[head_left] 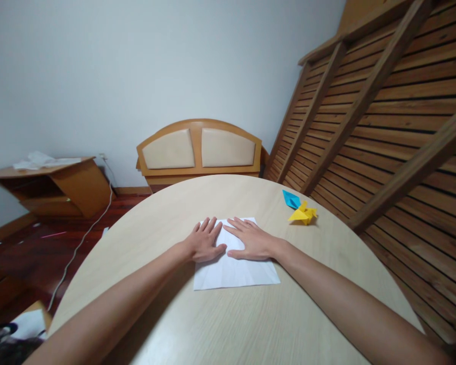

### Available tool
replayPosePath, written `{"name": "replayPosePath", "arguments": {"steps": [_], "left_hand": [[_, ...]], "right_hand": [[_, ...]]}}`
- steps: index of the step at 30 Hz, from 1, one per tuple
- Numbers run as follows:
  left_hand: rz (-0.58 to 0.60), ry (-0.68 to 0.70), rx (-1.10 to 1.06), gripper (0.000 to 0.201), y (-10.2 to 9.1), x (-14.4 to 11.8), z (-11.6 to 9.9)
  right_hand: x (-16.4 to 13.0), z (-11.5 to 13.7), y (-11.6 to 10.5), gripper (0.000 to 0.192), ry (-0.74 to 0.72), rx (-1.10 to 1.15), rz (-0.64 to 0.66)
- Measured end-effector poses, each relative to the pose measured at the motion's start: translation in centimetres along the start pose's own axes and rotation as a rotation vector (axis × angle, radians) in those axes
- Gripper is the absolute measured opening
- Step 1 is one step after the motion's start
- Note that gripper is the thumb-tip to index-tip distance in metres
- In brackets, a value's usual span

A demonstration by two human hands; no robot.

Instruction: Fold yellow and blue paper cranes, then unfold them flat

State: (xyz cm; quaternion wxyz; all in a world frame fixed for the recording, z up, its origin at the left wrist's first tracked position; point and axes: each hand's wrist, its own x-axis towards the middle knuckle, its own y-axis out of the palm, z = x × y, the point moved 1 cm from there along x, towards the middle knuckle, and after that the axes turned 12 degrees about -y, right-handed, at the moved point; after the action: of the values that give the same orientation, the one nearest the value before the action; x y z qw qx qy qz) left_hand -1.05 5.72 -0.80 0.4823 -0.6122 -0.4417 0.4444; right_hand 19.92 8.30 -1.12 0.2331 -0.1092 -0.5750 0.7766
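Observation:
A white sheet of paper lies flat on the round pale wooden table. My left hand rests palm down on the sheet's left part, fingers together and stretched out. My right hand lies palm down on the sheet's upper right part, fingers spread. The two thumbs nearly meet over the middle of the paper. Neither hand grips anything.
A folded yellow paper figure and a folded blue one sit at the table's far right edge. Behind stand a padded wooden headboard, a slatted wooden frame on the right and a low cabinet on the left.

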Motion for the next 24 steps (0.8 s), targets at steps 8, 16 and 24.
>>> {"name": "replayPosePath", "arguments": {"steps": [8,16,24], "left_hand": [[-0.109,-0.068,0.029,0.069,0.9,0.3,-0.5],[-0.116,-0.039,0.013,0.071,0.6,-0.5,-0.3],[-0.153,0.083,-0.005,0.072,0.3,-1.3,-0.7]], "right_hand": [[-0.5,-1.7,0.0,0.088,0.082,-0.024,-0.064],[-1.5,-2.6,-0.1,0.048,0.194,-0.074,-0.318],[-1.3,-1.6,-0.4,0.031,0.296,-0.119,-0.438]]}}
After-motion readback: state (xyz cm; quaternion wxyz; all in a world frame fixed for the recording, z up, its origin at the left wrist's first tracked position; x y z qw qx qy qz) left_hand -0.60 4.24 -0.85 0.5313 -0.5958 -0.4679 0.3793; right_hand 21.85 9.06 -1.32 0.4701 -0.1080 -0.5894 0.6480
